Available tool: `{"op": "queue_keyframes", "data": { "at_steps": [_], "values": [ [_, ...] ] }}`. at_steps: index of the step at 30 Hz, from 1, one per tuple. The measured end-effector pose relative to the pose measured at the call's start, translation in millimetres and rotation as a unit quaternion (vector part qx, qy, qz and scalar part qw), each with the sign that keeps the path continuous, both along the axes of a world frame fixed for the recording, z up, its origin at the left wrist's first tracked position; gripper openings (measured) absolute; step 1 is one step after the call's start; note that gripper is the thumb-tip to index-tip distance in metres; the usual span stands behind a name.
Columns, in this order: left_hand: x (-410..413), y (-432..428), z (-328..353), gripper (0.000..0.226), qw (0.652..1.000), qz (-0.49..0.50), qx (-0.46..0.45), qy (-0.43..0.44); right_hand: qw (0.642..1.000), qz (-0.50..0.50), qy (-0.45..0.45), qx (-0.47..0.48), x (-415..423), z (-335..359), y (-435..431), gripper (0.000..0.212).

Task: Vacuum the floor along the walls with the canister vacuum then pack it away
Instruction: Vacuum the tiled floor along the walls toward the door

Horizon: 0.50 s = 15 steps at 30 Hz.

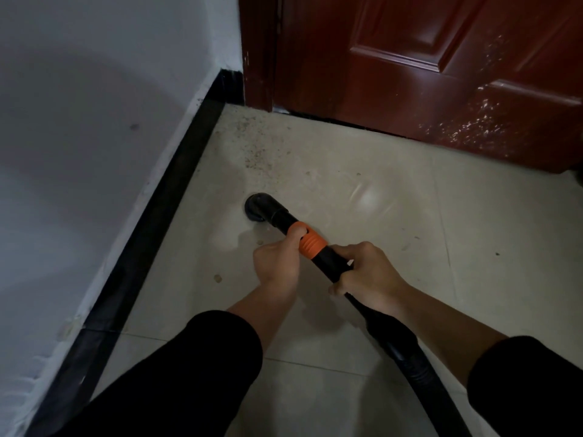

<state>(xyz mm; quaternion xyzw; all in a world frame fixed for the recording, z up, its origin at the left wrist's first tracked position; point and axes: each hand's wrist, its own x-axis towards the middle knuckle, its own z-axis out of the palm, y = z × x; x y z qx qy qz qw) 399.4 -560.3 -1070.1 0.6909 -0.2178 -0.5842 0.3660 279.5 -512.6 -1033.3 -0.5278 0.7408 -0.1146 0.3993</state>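
A black vacuum wand (332,260) with an orange ribbed collar (310,243) slants across the pale tiled floor (362,171). Its round black nozzle (260,207) sits on the floor a short way from the black skirting (164,212). My left hand (277,263) grips the wand at the orange collar, thumb hooked over it. Just behind, my right hand (366,272) grips the black tube. The black hose (410,367) trails back toward the lower right, out of view. The canister itself is not in view.
A white wall (79,137) runs along the left, meeting a dark red wooden door (426,74) and its frame at the corner. Specks of dirt (255,146) lie on the tiles near that corner. Black sleeves cover both forearms.
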Motion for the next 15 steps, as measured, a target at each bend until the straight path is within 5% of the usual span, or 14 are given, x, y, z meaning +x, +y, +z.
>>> {"op": "queue_keyframes", "data": {
  "at_steps": [15],
  "values": [
    [38,-15,-3,0.034,0.999,0.047,-0.005,-0.005,0.998,-0.007,-0.062,-0.003,38,-12,-21,0.045]
  ]
}}
